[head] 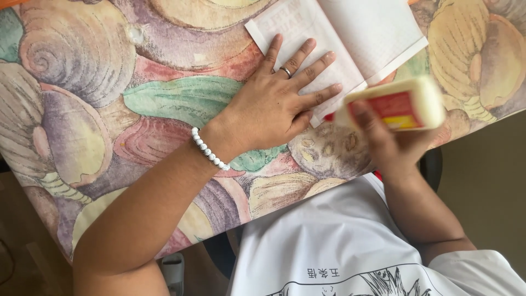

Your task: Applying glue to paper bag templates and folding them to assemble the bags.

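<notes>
Wrapping my right hand (392, 145) around the glue bottle (394, 107), I judged its smooth plastic body light and slightly slippery, best held mid-barrel; its nozzle pointed at the paper booklet (350, 38). My left hand (276, 104) lay flat, fingers spread, pinning those thin floppy pages to the tabletop (82, 82).

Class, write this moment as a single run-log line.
left hand: flat on folded paper | right hand: holding glue bottle, tilted near paper edge | surface: patterned tablecloth
</notes>
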